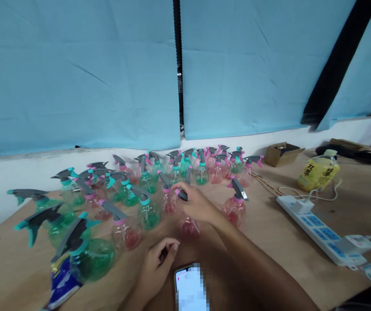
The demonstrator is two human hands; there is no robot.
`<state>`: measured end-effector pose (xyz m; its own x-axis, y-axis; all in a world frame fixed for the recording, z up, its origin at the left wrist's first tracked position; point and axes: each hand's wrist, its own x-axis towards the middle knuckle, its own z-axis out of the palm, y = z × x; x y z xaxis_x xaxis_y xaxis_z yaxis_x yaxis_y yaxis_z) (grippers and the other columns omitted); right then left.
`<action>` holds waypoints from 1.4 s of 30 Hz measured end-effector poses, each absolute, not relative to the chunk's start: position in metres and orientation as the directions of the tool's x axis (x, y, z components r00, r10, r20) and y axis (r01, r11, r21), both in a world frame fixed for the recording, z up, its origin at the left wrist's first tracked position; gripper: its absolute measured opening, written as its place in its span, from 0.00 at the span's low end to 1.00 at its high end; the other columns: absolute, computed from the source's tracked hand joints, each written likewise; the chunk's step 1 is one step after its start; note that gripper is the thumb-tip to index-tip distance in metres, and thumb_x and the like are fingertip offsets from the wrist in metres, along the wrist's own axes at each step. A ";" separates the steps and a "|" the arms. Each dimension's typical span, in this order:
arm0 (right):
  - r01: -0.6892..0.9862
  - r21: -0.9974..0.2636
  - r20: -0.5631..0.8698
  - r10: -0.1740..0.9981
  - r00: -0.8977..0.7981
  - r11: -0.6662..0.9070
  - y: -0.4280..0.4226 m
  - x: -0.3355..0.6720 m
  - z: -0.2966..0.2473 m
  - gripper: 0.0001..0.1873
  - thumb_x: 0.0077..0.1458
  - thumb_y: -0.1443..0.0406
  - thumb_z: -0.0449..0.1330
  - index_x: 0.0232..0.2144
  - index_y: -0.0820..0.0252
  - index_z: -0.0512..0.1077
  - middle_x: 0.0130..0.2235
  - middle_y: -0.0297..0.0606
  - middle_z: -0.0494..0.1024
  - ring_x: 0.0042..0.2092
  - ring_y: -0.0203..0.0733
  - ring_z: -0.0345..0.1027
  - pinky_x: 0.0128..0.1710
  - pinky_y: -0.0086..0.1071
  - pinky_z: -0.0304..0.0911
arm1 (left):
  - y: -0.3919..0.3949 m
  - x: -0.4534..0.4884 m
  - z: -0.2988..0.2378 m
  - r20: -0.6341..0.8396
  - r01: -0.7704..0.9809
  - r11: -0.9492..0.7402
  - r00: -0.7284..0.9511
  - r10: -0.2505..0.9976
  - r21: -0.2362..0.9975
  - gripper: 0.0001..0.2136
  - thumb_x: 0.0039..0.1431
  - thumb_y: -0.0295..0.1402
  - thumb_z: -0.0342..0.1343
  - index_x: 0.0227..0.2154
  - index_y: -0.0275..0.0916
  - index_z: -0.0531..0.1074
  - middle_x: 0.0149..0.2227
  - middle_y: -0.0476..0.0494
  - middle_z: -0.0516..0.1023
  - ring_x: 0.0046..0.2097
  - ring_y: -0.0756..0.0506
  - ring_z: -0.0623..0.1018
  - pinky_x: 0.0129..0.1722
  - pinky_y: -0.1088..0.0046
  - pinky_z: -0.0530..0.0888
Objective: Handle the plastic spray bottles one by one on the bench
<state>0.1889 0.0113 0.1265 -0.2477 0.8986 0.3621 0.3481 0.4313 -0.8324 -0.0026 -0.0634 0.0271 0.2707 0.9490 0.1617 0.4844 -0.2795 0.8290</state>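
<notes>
My right hand [196, 202] is wrapped round the grey trigger head of a pink spray bottle [190, 228], whose clear pink body stands on the table below my palm. Part of the head is hidden by my fingers. My left hand [160, 259] is curled with thumb against fingers, nothing visible in it, nearer to me and to the left. Close by stand another pink spray bottle [168, 202], a green spray bottle [149, 214] and one more pink bottle [235, 211] to the right. A phone [188, 287] with a lit screen lies below my hands.
Several green and pink spray bottles crowd the table's left and back, including a large green one [93, 259] beside a blue packet [63, 280]. Rightward are a white power strip [318, 231] with cables, a yellow drink bottle [318, 172] and an open cardboard box [282, 154].
</notes>
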 end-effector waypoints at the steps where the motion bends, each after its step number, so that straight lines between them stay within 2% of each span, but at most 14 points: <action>1: 0.279 -0.871 0.324 0.900 -0.292 0.405 0.014 0.188 0.125 0.15 0.54 0.67 0.56 0.45 0.57 0.71 0.34 0.33 0.76 0.35 0.37 0.68 0.37 0.30 0.62 | -0.064 -0.002 0.028 0.159 0.486 -0.279 0.272 0.949 0.828 0.16 0.64 0.46 0.49 0.35 0.40 0.76 0.24 0.51 0.68 0.28 0.49 0.69 0.29 0.77 0.65; 3: 0.113 -0.939 0.260 0.885 -0.387 0.325 0.020 0.188 0.123 0.11 0.53 0.67 0.57 0.40 0.57 0.72 0.36 0.33 0.77 0.37 0.38 0.69 0.38 0.30 0.63 | -0.064 -0.002 0.028 0.158 0.489 -0.280 0.277 0.948 0.826 0.16 0.64 0.46 0.49 0.35 0.40 0.76 0.24 0.51 0.69 0.28 0.49 0.70 0.29 0.77 0.65; 6: -0.136 -0.974 0.225 0.811 -0.541 0.180 0.023 0.190 0.119 0.12 0.51 0.67 0.59 0.40 0.57 0.73 0.39 0.34 0.78 0.41 0.38 0.71 0.43 0.32 0.63 | -0.064 -0.001 0.030 0.158 0.493 -0.286 0.284 0.946 0.822 0.16 0.64 0.46 0.49 0.35 0.40 0.76 0.24 0.50 0.69 0.28 0.49 0.70 0.28 0.77 0.64; 8: -0.239 -0.962 0.256 0.748 -0.612 0.134 0.022 0.190 0.115 0.13 0.52 0.65 0.60 0.42 0.58 0.73 0.40 0.37 0.78 0.44 0.39 0.71 0.46 0.34 0.63 | -0.064 -0.001 0.031 0.156 0.499 -0.288 0.289 0.945 0.817 0.17 0.64 0.46 0.48 0.34 0.40 0.76 0.24 0.50 0.69 0.28 0.49 0.69 0.28 0.77 0.64; 10: -0.284 -0.949 0.289 0.734 -0.615 0.135 0.020 0.188 0.109 0.15 0.52 0.63 0.61 0.43 0.58 0.73 0.41 0.38 0.78 0.46 0.40 0.71 0.46 0.33 0.63 | -0.064 -0.001 0.031 0.153 0.504 -0.285 0.288 0.945 0.815 0.17 0.64 0.46 0.48 0.35 0.40 0.75 0.24 0.50 0.69 0.28 0.49 0.69 0.28 0.77 0.64; 13: -0.307 -0.935 0.328 0.763 -0.557 0.178 0.016 0.179 0.096 0.20 0.51 0.58 0.64 0.46 0.56 0.72 0.42 0.38 0.77 0.47 0.41 0.71 0.43 0.32 0.65 | -0.064 -0.002 0.029 0.153 0.503 -0.282 0.283 0.947 0.817 0.17 0.64 0.47 0.48 0.35 0.40 0.75 0.25 0.50 0.70 0.28 0.49 0.70 0.29 0.77 0.64; 16: -0.320 -0.907 0.410 0.751 -0.517 0.274 0.016 0.167 0.081 0.23 0.53 0.53 0.62 0.48 0.56 0.71 0.42 0.38 0.76 0.43 0.41 0.71 0.43 0.34 0.66 | -0.063 -0.003 0.027 0.168 0.494 -0.295 0.286 0.943 0.818 0.16 0.64 0.46 0.48 0.35 0.40 0.76 0.25 0.49 0.71 0.28 0.49 0.70 0.29 0.77 0.65; 19: -0.184 -0.874 0.481 0.742 -0.467 0.450 0.019 0.158 0.070 0.21 0.51 0.55 0.64 0.47 0.56 0.73 0.38 0.37 0.75 0.37 0.38 0.69 0.39 0.32 0.66 | -0.064 -0.003 0.027 0.189 0.491 -0.314 0.287 0.939 0.813 0.16 0.64 0.45 0.49 0.35 0.40 0.76 0.24 0.50 0.71 0.28 0.49 0.70 0.28 0.77 0.65; 21: -0.086 -0.860 0.483 0.747 -0.457 0.503 0.022 0.155 0.067 0.16 0.52 0.59 0.63 0.43 0.56 0.75 0.36 0.35 0.75 0.35 0.37 0.67 0.37 0.31 0.65 | -0.065 -0.002 0.028 0.189 0.495 -0.318 0.294 0.937 0.809 0.16 0.64 0.45 0.49 0.35 0.40 0.76 0.24 0.50 0.71 0.27 0.49 0.70 0.28 0.77 0.65; 25: -0.108 -0.903 0.413 0.770 -0.486 0.416 0.024 0.153 0.069 0.08 0.48 0.68 0.59 0.33 0.57 0.76 0.30 0.32 0.73 0.33 0.36 0.65 0.34 0.29 0.64 | -0.068 -0.002 0.030 0.169 0.505 -0.306 0.298 0.939 0.807 0.16 0.64 0.46 0.49 0.35 0.40 0.77 0.25 0.49 0.72 0.28 0.49 0.71 0.28 0.77 0.65; 29: -0.171 -0.933 0.359 0.815 -0.455 0.316 0.022 0.156 0.070 0.04 0.43 0.69 0.58 0.25 0.59 0.73 0.27 0.31 0.72 0.31 0.36 0.63 0.32 0.28 0.61 | -0.068 -0.002 0.033 0.156 0.510 -0.291 0.291 0.944 0.810 0.17 0.64 0.46 0.49 0.35 0.40 0.77 0.24 0.50 0.72 0.26 0.49 0.70 0.27 0.77 0.64; 33: -0.209 -0.922 0.386 0.816 -0.431 0.326 0.025 0.158 0.068 0.06 0.41 0.70 0.57 0.26 0.58 0.73 0.26 0.30 0.71 0.31 0.36 0.64 0.34 0.29 0.61 | -0.068 -0.002 0.033 0.159 0.506 -0.292 0.290 0.944 0.812 0.16 0.63 0.45 0.49 0.35 0.40 0.77 0.23 0.50 0.71 0.27 0.49 0.70 0.27 0.77 0.64; 37: -0.177 -0.933 0.359 0.831 -0.424 0.313 0.028 0.160 0.068 0.10 0.41 0.70 0.57 0.28 0.56 0.74 0.25 0.29 0.71 0.30 0.36 0.64 0.33 0.29 0.61 | -0.068 -0.003 0.031 0.164 0.503 -0.293 0.285 0.944 0.813 0.16 0.63 0.46 0.49 0.35 0.40 0.76 0.24 0.50 0.72 0.27 0.50 0.69 0.27 0.77 0.63; 42: -0.178 -0.921 0.390 0.827 -0.406 0.346 0.027 0.163 0.069 0.06 0.41 0.70 0.57 0.24 0.56 0.72 0.25 0.30 0.73 0.31 0.38 0.66 0.35 0.31 0.62 | -0.067 -0.004 0.028 0.176 0.489 -0.311 0.302 0.937 0.815 0.15 0.64 0.44 0.49 0.36 0.40 0.76 0.25 0.50 0.70 0.28 0.49 0.69 0.28 0.77 0.64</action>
